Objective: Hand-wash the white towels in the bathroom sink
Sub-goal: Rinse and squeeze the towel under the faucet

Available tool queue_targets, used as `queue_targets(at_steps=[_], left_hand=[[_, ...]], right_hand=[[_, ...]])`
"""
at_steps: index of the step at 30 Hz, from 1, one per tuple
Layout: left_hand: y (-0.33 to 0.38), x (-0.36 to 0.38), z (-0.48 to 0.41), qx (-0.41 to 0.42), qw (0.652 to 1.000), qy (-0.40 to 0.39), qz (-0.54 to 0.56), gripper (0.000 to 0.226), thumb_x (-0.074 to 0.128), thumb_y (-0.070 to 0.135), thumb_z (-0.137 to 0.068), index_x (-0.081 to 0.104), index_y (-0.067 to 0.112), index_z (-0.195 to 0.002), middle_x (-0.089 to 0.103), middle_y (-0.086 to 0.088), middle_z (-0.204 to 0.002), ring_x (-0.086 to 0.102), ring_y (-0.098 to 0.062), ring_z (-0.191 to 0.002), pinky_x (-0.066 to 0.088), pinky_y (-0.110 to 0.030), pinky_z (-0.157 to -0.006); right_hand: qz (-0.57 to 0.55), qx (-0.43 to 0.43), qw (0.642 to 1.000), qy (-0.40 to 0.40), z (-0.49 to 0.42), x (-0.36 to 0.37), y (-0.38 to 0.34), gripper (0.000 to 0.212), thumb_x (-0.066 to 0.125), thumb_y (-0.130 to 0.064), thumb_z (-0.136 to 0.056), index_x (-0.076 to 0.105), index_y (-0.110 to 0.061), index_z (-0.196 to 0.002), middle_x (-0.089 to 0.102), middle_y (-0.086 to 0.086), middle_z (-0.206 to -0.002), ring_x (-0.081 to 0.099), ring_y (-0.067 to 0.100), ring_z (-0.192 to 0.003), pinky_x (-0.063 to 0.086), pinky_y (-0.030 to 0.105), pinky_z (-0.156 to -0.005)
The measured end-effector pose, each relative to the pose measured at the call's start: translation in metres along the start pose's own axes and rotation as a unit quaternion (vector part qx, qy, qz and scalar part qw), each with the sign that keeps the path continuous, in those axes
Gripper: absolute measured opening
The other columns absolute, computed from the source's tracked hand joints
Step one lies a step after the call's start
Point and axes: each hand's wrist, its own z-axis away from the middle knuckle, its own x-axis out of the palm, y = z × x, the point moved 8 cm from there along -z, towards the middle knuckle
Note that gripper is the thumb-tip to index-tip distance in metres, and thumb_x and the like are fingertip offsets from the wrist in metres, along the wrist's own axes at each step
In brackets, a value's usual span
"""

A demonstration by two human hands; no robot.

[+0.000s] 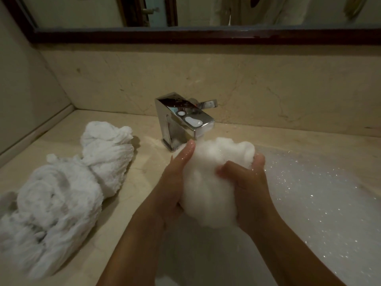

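A sudsy white towel (210, 182) is bunched into a ball above the sink, just below the faucet spout. My left hand (177, 178) presses flat against its left side, fingers pointing up. On the other side, my right hand (245, 182) digs its fingers into the wad. The sink (309, 203) beneath is filled with glistening white foam. A second white towel (61, 193), twisted and wrung, lies on the counter to the left.
A square chrome faucet (181, 120) with a side lever stands behind the sink. The beige marble counter (134, 182) runs left to a wall corner. A dark-framed mirror (185, 36) spans the wall above the backsplash.
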Motion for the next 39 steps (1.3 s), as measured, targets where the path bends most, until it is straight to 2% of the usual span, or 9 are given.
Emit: queue_targets(at_steps=[5, 10, 13, 15, 19, 21, 28, 32, 39], left_hand=[[0.009, -0.019, -0.001, 0.093, 0.981, 0.131, -0.109, 0.056, 0.076, 0.057, -0.085, 0.067, 0.023, -0.128, 0.077, -0.002, -0.113, 0.075, -0.021, -0.102, 0.064, -0.039, -0.080], [0.026, -0.025, 0.010, 0.183, 0.938, 0.240, -0.171, 0.037, 0.072, 0.040, -0.094, 0.054, 0.028, -0.124, 0.066, 0.012, -0.104, 0.067, 0.000, -0.087, 0.056, -0.029, -0.075], [0.023, -0.017, 0.009, 0.179, 0.933, 0.231, -0.209, 0.037, 0.063, 0.050, -0.098, 0.049, 0.032, -0.128, 0.064, 0.013, -0.108, 0.066, -0.005, -0.094, 0.058, -0.035, -0.081], [0.020, -0.007, 0.007, 0.177, 0.939, 0.183, -0.231, 0.046, 0.040, 0.065, -0.102, 0.054, 0.029, -0.128, 0.068, 0.007, -0.110, 0.068, -0.010, -0.096, 0.060, -0.037, -0.082], [0.004, -0.005, -0.003, 0.127, 0.971, 0.086, -0.184, 0.081, 0.019, 0.084, -0.086, 0.080, 0.033, -0.103, 0.079, -0.006, -0.106, 0.074, -0.021, -0.107, 0.055, -0.052, -0.101], [0.003, -0.004, -0.004, 0.126, 0.966, 0.066, -0.215, 0.076, 0.020, 0.084, -0.084, 0.080, 0.043, -0.104, 0.080, -0.003, -0.108, 0.072, -0.020, -0.112, 0.052, -0.053, -0.106], [0.020, -0.013, -0.004, 0.203, 0.922, 0.110, -0.310, 0.014, 0.062, 0.030, -0.101, 0.076, 0.028, -0.097, 0.075, 0.005, -0.085, 0.070, -0.007, -0.080, 0.053, -0.022, -0.072], [0.013, -0.010, -0.005, 0.178, 0.903, 0.118, -0.373, 0.039, 0.050, 0.070, -0.088, 0.063, 0.034, -0.090, 0.062, 0.000, -0.099, 0.061, -0.012, -0.087, 0.049, -0.024, -0.075], [0.008, 0.001, 0.007, 0.074, 0.906, 0.097, -0.405, 0.066, 0.012, 0.070, -0.094, 0.041, 0.040, -0.145, 0.063, 0.014, -0.090, 0.053, 0.006, -0.076, 0.039, -0.008, -0.068]], right_hand=[[0.065, -0.029, 0.997, 0.019, 0.001, 0.004, -0.006, 0.074, 0.073, -0.033, -0.061, 0.042, -0.041, -0.128, 0.062, -0.003, -0.116, 0.069, 0.023, -0.100, 0.062, 0.045, -0.068], [0.224, -0.108, 0.965, 0.086, 0.007, 0.004, -0.011, 0.051, 0.075, -0.033, -0.094, 0.039, -0.036, -0.129, 0.054, -0.020, -0.106, 0.060, 0.001, -0.090, 0.049, 0.014, -0.064], [0.242, -0.103, 0.963, 0.062, 0.008, 0.014, -0.002, 0.047, 0.058, -0.035, -0.105, 0.036, -0.037, -0.147, 0.053, -0.013, -0.135, 0.059, 0.011, -0.118, 0.055, 0.030, -0.089], [0.242, -0.071, 0.967, 0.022, 0.010, 0.026, 0.007, 0.062, 0.046, -0.064, -0.102, 0.027, -0.049, -0.159, 0.031, -0.011, -0.159, 0.043, 0.009, -0.135, 0.047, 0.035, -0.101], [0.260, -0.047, 0.965, -0.002, 0.011, 0.030, 0.019, 0.076, 0.038, -0.107, -0.064, 0.027, -0.080, -0.134, 0.033, -0.007, -0.158, 0.055, 0.016, -0.129, 0.059, 0.041, -0.098], [0.269, -0.059, 0.961, 0.009, 0.009, 0.024, 0.016, 0.078, 0.050, -0.096, -0.072, 0.031, -0.065, -0.142, 0.050, -0.003, -0.144, 0.062, 0.006, -0.112, 0.059, 0.027, -0.082], [0.149, -0.046, 0.981, 0.112, -0.004, -0.014, -0.006, 0.042, 0.059, -0.051, -0.102, 0.045, -0.026, -0.133, 0.061, -0.006, -0.117, 0.066, 0.013, -0.101, 0.059, 0.036, -0.082], [0.088, 0.009, 0.992, 0.092, -0.005, -0.008, -0.003, 0.047, 0.049, -0.057, -0.105, 0.050, -0.023, -0.136, 0.069, 0.001, -0.117, 0.073, 0.022, -0.102, 0.064, 0.047, -0.085], [0.025, 0.057, 0.998, 0.002, -0.002, 0.012, 0.017, 0.043, 0.039, -0.049, -0.112, 0.072, -0.024, -0.121, 0.081, 0.004, -0.106, 0.079, 0.022, -0.099, 0.062, 0.048, -0.093]])
